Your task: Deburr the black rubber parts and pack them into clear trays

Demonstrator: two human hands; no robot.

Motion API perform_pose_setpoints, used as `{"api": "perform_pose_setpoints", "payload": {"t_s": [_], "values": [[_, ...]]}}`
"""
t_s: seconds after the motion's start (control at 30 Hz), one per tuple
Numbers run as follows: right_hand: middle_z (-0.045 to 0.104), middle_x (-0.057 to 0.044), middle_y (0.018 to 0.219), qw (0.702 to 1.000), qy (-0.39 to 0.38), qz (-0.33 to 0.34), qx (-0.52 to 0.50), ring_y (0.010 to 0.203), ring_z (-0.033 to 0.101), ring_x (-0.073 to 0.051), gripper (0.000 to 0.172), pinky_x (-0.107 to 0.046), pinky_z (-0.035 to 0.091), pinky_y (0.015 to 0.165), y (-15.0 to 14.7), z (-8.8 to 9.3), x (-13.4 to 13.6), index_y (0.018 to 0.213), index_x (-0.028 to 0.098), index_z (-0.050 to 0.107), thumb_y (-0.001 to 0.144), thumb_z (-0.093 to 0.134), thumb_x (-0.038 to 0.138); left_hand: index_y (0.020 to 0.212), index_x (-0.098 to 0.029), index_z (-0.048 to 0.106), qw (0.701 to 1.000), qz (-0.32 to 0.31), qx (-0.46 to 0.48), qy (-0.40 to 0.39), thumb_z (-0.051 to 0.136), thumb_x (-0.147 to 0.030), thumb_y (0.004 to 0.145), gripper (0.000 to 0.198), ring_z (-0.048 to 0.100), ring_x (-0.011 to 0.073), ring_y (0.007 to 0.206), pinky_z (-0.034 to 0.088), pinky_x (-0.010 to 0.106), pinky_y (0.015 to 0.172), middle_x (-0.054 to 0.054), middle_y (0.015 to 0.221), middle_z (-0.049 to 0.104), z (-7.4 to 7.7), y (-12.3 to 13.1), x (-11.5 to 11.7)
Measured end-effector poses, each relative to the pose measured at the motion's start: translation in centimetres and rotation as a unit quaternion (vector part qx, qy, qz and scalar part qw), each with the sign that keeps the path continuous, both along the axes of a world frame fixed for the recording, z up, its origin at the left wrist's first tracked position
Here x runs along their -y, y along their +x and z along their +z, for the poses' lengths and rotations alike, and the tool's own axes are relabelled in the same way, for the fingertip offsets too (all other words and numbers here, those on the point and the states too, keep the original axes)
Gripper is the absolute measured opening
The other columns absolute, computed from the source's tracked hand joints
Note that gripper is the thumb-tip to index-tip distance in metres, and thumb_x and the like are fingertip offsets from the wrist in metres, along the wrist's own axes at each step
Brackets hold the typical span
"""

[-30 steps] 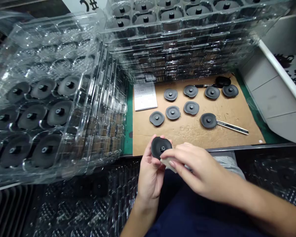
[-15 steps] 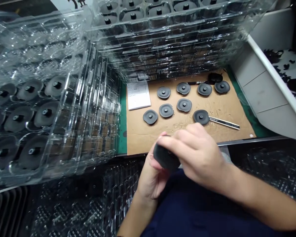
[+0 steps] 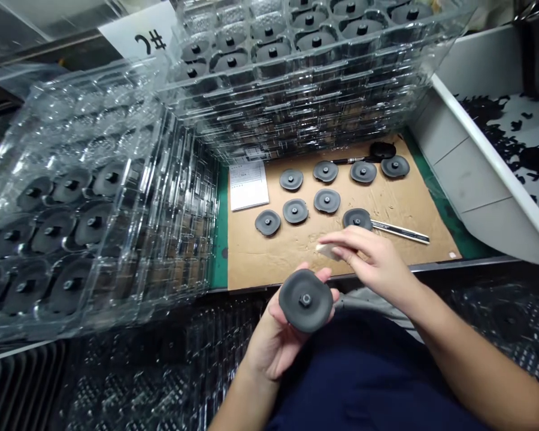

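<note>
My left hand [image 3: 276, 344] is closed on a dark grey, rubber-like disc [image 3: 306, 314] with a small hub at its centre, its hub side facing up. Just to the right, my right hand [image 3: 377, 260] pinches a small, flat white piece [image 3: 329, 251] between thumb and fingers; I cannot tell its material. The white piece is apart from the held disc. Beyond both hands, several similar discs [image 3: 327, 201] lie in rough rows on a cardboard sheet [image 3: 287, 263]. One disc [image 3: 358, 219] touches the end of a slim box-cutter-like tool [image 3: 402, 231].
Stacked clear plastic trays [image 3: 305, 90] rise behind the cardboard, and another tray stack [image 3: 175, 203] stands left; both hold discs. A printed paper pad [image 3: 249, 187] lies at the cardboard's left. A white panel [image 3: 485, 137] borders the right, with black scraps [image 3: 507, 129] beyond it.
My right hand has moved off the disc, up and to the right, and the white piece now shows in it. The disc in my left hand now faces up. The camera view has shifted.
</note>
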State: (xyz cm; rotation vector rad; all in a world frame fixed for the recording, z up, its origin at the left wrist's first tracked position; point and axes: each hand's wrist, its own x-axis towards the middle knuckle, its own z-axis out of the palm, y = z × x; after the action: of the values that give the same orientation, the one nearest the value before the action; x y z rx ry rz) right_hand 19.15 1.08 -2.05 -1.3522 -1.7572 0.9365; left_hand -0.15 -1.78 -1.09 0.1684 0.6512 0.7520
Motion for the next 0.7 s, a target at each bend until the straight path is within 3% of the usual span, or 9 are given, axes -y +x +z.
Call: {"api": "perform_pose_setpoints", "payload": {"t_s": [0.07, 0.13, 0.2, 0.27, 0.37, 0.47, 0.57, 0.63, 0.7], "values": [[0.066, -0.004, 0.104, 0.996, -0.072, -0.054, 0.028, 0.096, 0.06, -0.017, 0.024, -0.03, 0.047, 0.083, 0.8, -3.0, 0.9, 0.108, 0.023, 0.062, 0.091, 0.046, 0.023, 0.121, -0.025, 0.058, 0.999, -0.01, 0.042, -0.005, 0.072, -0.046, 0.066, 0.06, 0.061, 0.0294, 0.108, 0.053, 0.034, 0.089, 0.01, 0.127, 0.06, 0.0, -0.2, 0.2], [0.067, -0.004, 0.102, 0.992, -0.104, -0.062, 0.04, 0.095, 0.062, -0.019, 0.022, -0.032, 0.048, 0.083, 1.2, -5.5, 2.0, 0.104, 0.022, 0.064, 0.09, 0.046, 0.024, 0.12, -0.024, 0.059, 0.998, -0.012, 0.053, -0.009, 0.071, -0.045, 0.067, 0.058, 0.061, 0.0298, 0.109, 0.053, 0.035, 0.088, 0.01, 0.126, 0.061, 0.0, 0.0, 0.3], [0.069, -0.004, 0.098, 0.991, -0.108, -0.063, 0.039, 0.092, 0.063, -0.019, 0.02, -0.032, 0.049, 0.081, 1.5, -6.4, 2.7, 0.099, 0.02, 0.064, 0.09, 0.047, 0.024, 0.118, -0.024, 0.06, 0.999, -0.011, 0.051, -0.016, 0.072, -0.044, 0.067, 0.056, 0.061, 0.0299, 0.108, 0.053, 0.035, 0.089, 0.01, 0.124, 0.062, 0.2, 0.3, 0.3], [0.068, -0.003, 0.1, 0.99, -0.105, -0.083, 0.035, 0.09, 0.063, -0.018, 0.02, -0.03, 0.048, 0.077, 1.8, -5.0, 2.9, 0.101, 0.021, 0.063, 0.09, 0.047, 0.024, 0.118, -0.024, 0.06, 0.998, -0.014, 0.051, -0.016, 0.073, -0.043, 0.066, 0.057, 0.061, 0.0304, 0.108, 0.053, 0.036, 0.088, 0.01, 0.123, 0.063, 0.4, 0.8, 0.3], [0.065, -0.002, 0.108, 0.992, -0.015, -0.12, 0.026, 0.089, 0.06, -0.016, 0.024, -0.028, 0.045, 0.073, 1.8, -0.3, 2.5, 0.112, 0.025, 0.06, 0.09, 0.049, 0.022, 0.117, -0.023, 0.061, 0.999, -0.023, 0.046, -0.009, 0.075, -0.043, 0.065, 0.057, 0.062, 0.0308, 0.107, 0.054, 0.036, 0.087, 0.01, 0.121, 0.063, 0.7, 1.4, 0.2], [0.067, -0.001, 0.101, 0.989, 0.146, -0.019, 0.019, 0.083, 0.059, -0.015, 0.029, -0.03, 0.041, 0.074, 0.7, 3.8, 2.1, 0.114, 0.026, 0.06, 0.09, 0.048, 0.016, 0.105, -0.018, 0.067, 1.0, -0.01, 0.02, 0.0, 0.073, -0.041, 0.068, 0.044, 0.064, 0.0241, 0.102, 0.053, 0.031, 0.088, 0.007, 0.11, 0.068, 0.5, 1.7, 0.3], [0.068, -0.001, 0.088, 0.987, 0.14, 0.065, 0.049, 0.074, 0.056, -0.014, 0.024, -0.031, 0.036, 0.069, -0.7, 5.0, 1.7, 0.106, 0.022, 0.064, 0.091, 0.046, 0.016, 0.101, -0.018, 0.069, 1.0, 0.014, -0.017, -0.002, 0.073, -0.038, 0.07, 0.038, 0.064, 0.0175, 0.098, 0.053, 0.024, 0.085, 0.005, 0.106, 0.069, 0.0, 1.7, 0.4], [0.067, -0.001, 0.084, 0.99, 0.09, 0.044, 0.098, 0.074, 0.053, -0.015, 0.022, -0.031, 0.034, 0.069, -1.4, 4.9, 1.4, 0.1, 0.021, 0.065, 0.09, 0.046, 0.015, 0.104, -0.02, 0.068, 0.999, 0.012, -0.028, -0.009, 0.075, -0.039, 0.066, 0.043, 0.064, 0.0178, 0.095, 0.055, 0.026, 0.082, 0.005, 0.109, 0.069, -0.3, 1.6, 0.5], [0.065, -0.001, 0.079, 0.986, 0.1, 0.046, 0.125, 0.072, 0.051, -0.015, 0.023, -0.032, 0.031, 0.069, -1.8, 4.7, 1.2, 0.099, 0.02, 0.066, 0.09, 0.045, 0.014, 0.102, -0.019, 0.068, 0.999, 0.013, -0.035, -0.018, 0.076, -0.041, 0.064, 0.044, 0.064, 0.0186, 0.096, 0.054, 0.027, 0.084, 0.004, 0.108, 0.069, -0.4, 1.4, 0.6]]}}
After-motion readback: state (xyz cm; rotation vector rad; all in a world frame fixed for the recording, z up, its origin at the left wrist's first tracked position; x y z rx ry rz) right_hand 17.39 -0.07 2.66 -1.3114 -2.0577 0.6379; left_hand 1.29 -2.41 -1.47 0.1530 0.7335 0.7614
